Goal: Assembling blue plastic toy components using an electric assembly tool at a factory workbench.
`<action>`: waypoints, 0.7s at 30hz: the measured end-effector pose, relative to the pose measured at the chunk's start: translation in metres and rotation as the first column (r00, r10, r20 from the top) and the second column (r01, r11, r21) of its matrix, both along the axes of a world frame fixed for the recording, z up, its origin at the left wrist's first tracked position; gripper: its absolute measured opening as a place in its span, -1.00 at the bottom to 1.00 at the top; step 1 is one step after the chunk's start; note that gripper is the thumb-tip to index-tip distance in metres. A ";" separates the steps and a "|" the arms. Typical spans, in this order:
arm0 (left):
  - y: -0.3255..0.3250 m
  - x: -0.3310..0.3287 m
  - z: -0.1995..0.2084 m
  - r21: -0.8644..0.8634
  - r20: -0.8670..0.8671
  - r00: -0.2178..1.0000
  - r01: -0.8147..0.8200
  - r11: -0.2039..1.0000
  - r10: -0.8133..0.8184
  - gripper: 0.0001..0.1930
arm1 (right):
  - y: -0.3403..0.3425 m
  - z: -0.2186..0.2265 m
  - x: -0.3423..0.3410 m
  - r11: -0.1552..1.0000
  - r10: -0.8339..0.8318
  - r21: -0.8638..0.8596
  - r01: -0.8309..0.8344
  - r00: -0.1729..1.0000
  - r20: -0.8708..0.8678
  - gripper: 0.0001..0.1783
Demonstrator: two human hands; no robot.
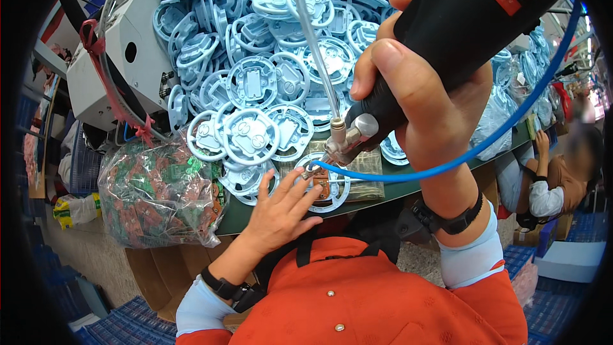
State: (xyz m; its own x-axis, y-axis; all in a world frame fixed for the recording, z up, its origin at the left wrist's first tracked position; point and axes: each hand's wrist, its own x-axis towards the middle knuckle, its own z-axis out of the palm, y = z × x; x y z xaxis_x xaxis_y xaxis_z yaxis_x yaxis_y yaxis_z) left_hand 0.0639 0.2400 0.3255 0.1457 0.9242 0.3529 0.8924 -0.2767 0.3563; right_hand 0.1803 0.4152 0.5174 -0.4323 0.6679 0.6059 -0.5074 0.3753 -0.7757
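Circuit board, small and orange-brown, sits within a pale blue, round plastic ring part near the close edge of a dark green worktable. A flat, yellowish-grey rectangular pad lies under the ring part, showing mainly on its right.

The left hand lies palm down, its fingers spread and grasping nothing; the fingertips reach the ring part beside the board, though whether they press cannot be told. The right hand, apart from the left, is wrapped around a thick, black, cylindrical power screwdriver. The tool slants down to the left, its metal nose close above the board; contact is too small to tell. A clear plastic tube rises from the nose, and a bright blue hose curves away rightward.

Beyond the hands spreads a heap of similar pale blue plastic rings. On the left are a transparent plastic bag of green and orange-red boards and a white metal machine housing. Farther right, another person sits.
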 end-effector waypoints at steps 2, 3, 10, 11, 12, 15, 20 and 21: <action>0.000 0.005 -0.014 -0.029 0.007 1.000 0.012 1.000 -0.012 -0.35 | 0.001 0.000 -0.004 0.999 0.034 -0.005 -0.034 0.999 0.022 -0.54; 0.001 0.006 -0.019 -0.028 0.017 1.000 0.007 1.000 -0.007 -0.36 | 0.002 -0.001 -0.004 0.999 0.032 -0.006 -0.032 0.999 0.025 -0.55; 0.002 0.009 -0.024 0.000 0.086 0.996 -0.018 1.000 0.018 -0.36 | 0.011 -0.022 -0.011 0.999 -0.022 0.044 0.022 1.000 -0.021 -0.55; 0.002 0.009 -0.024 0.000 0.086 0.996 -0.018 1.000 0.018 -0.36 | 0.012 -0.024 -0.011 0.999 -0.021 0.044 0.022 1.000 -0.020 -0.55; 0.002 0.009 -0.023 0.000 0.091 0.996 -0.022 1.000 0.022 -0.36 | 0.013 -0.024 -0.012 0.999 -0.030 0.027 0.030 0.999 -0.012 -0.57; 0.003 0.009 -0.023 0.010 0.096 0.995 -0.026 1.000 0.025 -0.36 | 0.016 -0.022 -0.009 0.997 -0.064 0.052 0.060 0.995 0.075 -0.60; 0.002 0.008 -0.025 0.018 0.066 0.998 -0.003 1.000 0.001 -0.41 | 0.008 -0.033 -0.004 0.955 -0.234 0.240 0.176 0.942 0.241 -0.62; 0.003 0.007 -0.026 0.026 0.071 0.997 -0.016 1.000 0.015 -0.40 | 0.004 -0.027 -0.011 0.994 -0.079 0.094 0.062 0.978 0.194 -0.60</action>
State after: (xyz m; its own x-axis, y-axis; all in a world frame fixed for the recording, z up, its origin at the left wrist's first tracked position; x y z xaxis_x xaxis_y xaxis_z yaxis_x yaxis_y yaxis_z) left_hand 0.0705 0.2433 0.2999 0.1052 0.9164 0.3862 0.8694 -0.2733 0.4116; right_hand 0.1691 0.4194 0.4907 -0.5028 0.6491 0.5709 -0.3179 0.4753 -0.8204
